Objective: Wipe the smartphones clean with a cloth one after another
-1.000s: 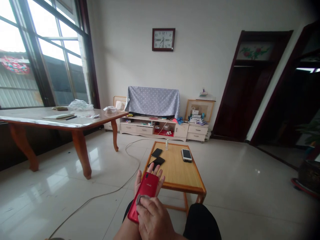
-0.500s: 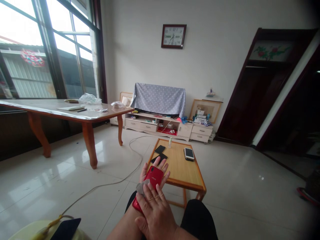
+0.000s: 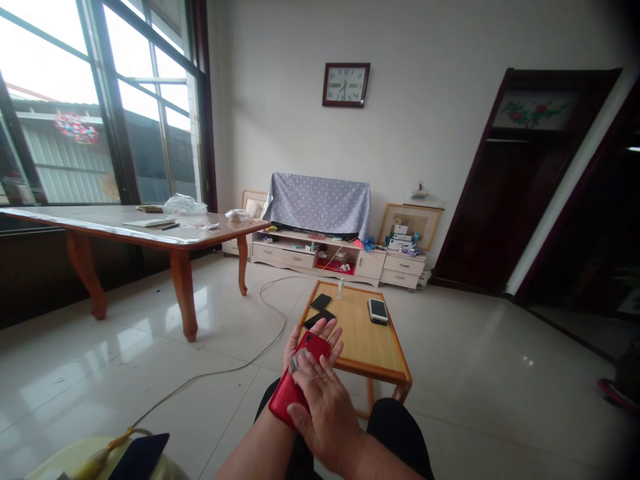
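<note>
A red smartphone [image 3: 286,399] lies back-up along the palm and wrist of my left hand [image 3: 331,332]. That hand is turned palm up, its fingers reaching out past the phone's far end and supporting it. Over the phone's back, my right hand [image 3: 330,410] presses a small grey cloth [image 3: 296,360] with its fingers, which partly hide the cloth. My right thumb rests near the phone's lower edge. Just beyond my hands stands a low wooden table [image 3: 360,340], with two dark phones [image 3: 321,302] on its left side, partly behind my fingertips.
White-and-black stacked phones [image 3: 378,309] lie on the table's right, a small clear bottle [image 3: 341,289] at its far edge. A larger table [image 3: 200,239] stands left. A cable [image 3: 220,369] crosses the floor. A dark flat object [image 3: 140,457] lies on a yellowish surface at lower left.
My right hand and the grey cloth have slid up the phone's back toward the camera end, uncovering more of its lower part and covering the logo. The view has tilted slightly up.
</note>
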Tool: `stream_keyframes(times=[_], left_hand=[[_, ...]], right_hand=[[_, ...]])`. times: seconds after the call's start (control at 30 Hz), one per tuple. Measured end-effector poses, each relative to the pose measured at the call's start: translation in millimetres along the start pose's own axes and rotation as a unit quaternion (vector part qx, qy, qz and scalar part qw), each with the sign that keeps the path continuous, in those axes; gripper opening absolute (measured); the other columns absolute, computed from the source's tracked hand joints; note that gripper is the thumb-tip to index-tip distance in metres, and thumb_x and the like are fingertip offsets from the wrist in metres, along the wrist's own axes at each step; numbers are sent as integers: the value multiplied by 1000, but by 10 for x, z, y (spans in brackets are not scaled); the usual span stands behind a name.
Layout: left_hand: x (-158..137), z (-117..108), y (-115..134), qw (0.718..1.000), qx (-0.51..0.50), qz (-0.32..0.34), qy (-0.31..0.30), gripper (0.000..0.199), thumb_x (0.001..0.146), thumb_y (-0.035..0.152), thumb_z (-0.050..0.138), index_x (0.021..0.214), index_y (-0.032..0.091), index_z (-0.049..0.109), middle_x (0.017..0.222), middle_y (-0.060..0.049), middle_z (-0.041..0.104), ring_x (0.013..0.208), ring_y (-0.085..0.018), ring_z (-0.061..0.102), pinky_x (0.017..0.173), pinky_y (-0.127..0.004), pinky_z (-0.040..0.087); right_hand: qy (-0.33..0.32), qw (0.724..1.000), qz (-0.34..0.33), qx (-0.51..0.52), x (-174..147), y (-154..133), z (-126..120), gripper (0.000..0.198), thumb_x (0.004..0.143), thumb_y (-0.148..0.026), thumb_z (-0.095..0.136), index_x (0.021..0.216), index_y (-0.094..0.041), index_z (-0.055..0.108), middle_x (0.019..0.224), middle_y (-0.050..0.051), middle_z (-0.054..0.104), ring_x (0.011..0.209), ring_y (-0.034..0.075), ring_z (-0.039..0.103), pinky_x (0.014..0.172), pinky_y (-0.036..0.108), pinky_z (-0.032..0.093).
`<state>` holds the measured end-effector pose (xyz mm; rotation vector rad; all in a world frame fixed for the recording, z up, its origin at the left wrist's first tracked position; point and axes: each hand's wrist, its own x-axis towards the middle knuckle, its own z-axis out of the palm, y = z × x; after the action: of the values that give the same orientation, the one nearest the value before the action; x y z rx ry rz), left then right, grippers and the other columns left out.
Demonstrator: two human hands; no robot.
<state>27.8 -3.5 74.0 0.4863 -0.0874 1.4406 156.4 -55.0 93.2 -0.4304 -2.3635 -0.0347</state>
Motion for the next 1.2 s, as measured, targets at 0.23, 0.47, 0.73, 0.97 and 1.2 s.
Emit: stream_keyframes(times=[0.23,0.47,0.73,0.97,1.2], left_hand=[[-35,-9,-38,1000,9,1,9,55,99,54,35,131,19,63,156,-11,46,151,-31,29,124,-52,19],[-25,66,-84,997,59,-31,-41,63,96,65,31,134,26,63,149,-8,55,152,-29,26,126,-47,13],[-57,-21,-97,995,73,-26,-66,80,93,75,22,145,21,52,158,-10,43,152,-32,27,126,-49,8],[14,-7,-79,995,54,-55,-56,87,87,81,27,153,25,40,157,-12,44,151,-34,28,125,-51,12],[12,8,-85,996,60,-53,-45,90,84,84,28,151,26,44,156,-11,45,152,-34,26,125,-49,12]], right_hand=[[-5,1000,-6,-25,-44,-54,-7,64,99,-50,53,151,-14,44,155,17,43,146,33,36,117,54,39],[13,998,35,-56,50,58,-29,56,103,-38,45,154,-14,39,160,16,36,150,32,29,118,57,35],[-10,999,29,-31,0,12,34,62,101,-46,50,152,-12,41,160,15,36,149,31,30,120,54,34],[24,997,56,-44,93,75,31,68,101,-47,50,158,-15,32,161,16,34,149,34,30,118,57,35],[1,997,64,-46,126,119,-45,63,103,-44,46,157,-14,33,160,16,36,149,33,30,119,57,33]])
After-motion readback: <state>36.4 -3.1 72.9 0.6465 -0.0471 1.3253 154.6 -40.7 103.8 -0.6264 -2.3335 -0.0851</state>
